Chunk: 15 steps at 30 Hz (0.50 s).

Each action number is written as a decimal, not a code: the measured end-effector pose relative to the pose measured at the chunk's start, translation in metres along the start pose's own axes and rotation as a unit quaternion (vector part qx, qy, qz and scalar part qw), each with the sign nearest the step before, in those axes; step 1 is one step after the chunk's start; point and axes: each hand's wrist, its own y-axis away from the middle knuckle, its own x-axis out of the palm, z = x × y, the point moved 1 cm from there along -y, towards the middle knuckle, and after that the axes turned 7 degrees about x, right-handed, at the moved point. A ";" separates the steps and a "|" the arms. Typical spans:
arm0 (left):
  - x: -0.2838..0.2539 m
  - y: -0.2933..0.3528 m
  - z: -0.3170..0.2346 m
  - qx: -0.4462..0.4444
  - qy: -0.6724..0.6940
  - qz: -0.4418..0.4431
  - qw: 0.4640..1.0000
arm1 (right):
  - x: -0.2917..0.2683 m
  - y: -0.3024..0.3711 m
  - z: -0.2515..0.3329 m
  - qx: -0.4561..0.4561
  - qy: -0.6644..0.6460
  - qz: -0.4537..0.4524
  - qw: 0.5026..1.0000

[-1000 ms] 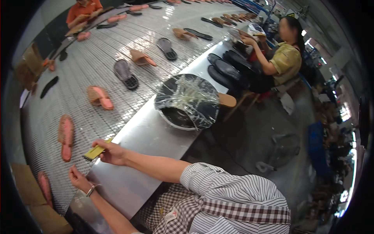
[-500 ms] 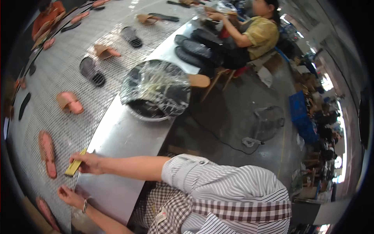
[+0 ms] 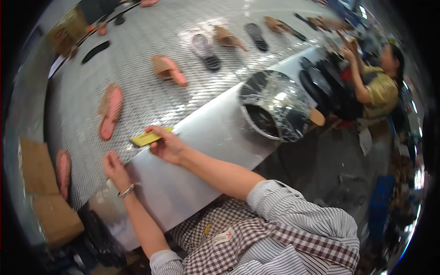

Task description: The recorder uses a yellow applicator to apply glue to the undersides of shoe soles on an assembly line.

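My right hand grips a flat yellow strip and holds it over the near edge of the metal mesh conveyor. My left hand rests on the steel ledge just below the strip, fingers loosely apart, with a bracelet on the wrist. It holds nothing that I can see. A pink sandal lies on the mesh a short way beyond the strip. Another pink sandal lies further out on the belt.
More sandals and dark soles are spread over the belt. A round tub covered with clear film stands on the ledge to the right. A seated person works beyond it. Cardboard boxes sit at the left.
The view has swung, so the belt now fills the upper left. My right hand still holds the yellow strip at the belt edge, and my left hand stays just below it.
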 end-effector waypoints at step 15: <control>0.001 0.013 -0.027 0.240 -0.249 0.093 0.933 | 0.005 0.002 -0.007 -0.014 0.019 0.010 1.000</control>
